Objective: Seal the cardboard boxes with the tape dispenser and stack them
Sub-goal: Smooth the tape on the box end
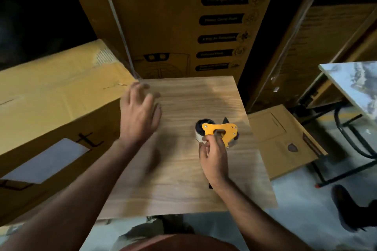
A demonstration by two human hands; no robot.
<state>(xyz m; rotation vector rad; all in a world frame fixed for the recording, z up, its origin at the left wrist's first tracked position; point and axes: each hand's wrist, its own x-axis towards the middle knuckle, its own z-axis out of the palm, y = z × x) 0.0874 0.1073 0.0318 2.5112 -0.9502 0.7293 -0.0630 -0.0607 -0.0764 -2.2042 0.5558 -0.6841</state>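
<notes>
1 tape dispenser (219, 132), right hand (214, 155) gripping it | left hand (138, 116) spread | 4 cardboard boxes (51, 96)

The table (183, 179) shows a light wood grain, pale tan with fine wavy streaks. On it the tape dispenser (220, 131) has a bright yellow-orange side plate over a black hub and whitish tape. The cardboard box (51, 91) beside the table's left edge is mustard yellow — with a white label and black marks. The tall box (173, 16) past the far edge is brown with black printed bands. The floor (295, 220) is pale grey.
</notes>
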